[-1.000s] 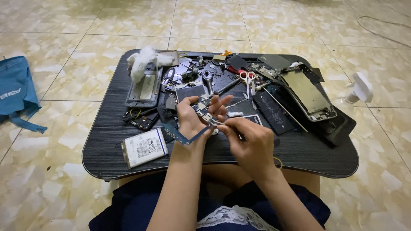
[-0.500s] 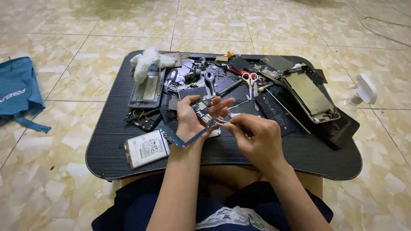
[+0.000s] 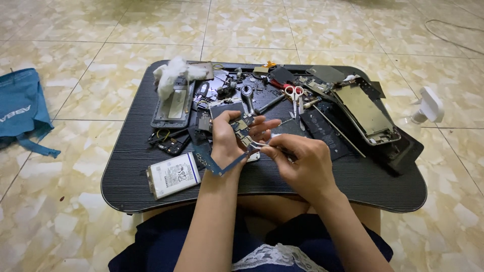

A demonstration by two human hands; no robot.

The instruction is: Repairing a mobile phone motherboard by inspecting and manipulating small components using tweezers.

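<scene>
Above the near half of a low black lap table [image 3: 126,186], left hand [image 3: 229,138] raised with fingers curled shut around a small circuit board [image 3: 241,127], thumb side up, board tilted toward the camera. Just to that hand's right, touching at the fingertips, right hand [image 3: 302,163] closed in a pinch on thin metal tweezers [image 3: 259,145], tips pointing left and slightly away into the board's lower edge. Board's long axis running roughly from near-left to far-right, out of the left palm; a blue flex strip [image 3: 224,166] hanging off its near end below the left wrist. Tweezers lying nearly across that axis, meeting it from the right. Right hand the nearer of the two to the body, left hand a little farther out over the table. Near the left hand's outer side, flat on the table, a white-labelled phone battery [image 3: 172,175]. Beyond both hands, well apart from the fingertips, a scatter of phone parts: a grey phone frame [image 3: 174,106] with a white wad of cloth [image 3: 171,75] on its far end, red-handled scissors [image 3: 294,95], and off to the far right an opened phone body [image 3: 368,113] showing its metal backing. On the tiled floor to the far left, a blue cloth bag [image 3: 20,111]; to the far right, a small white device [image 3: 427,107], kind unclear.
</scene>
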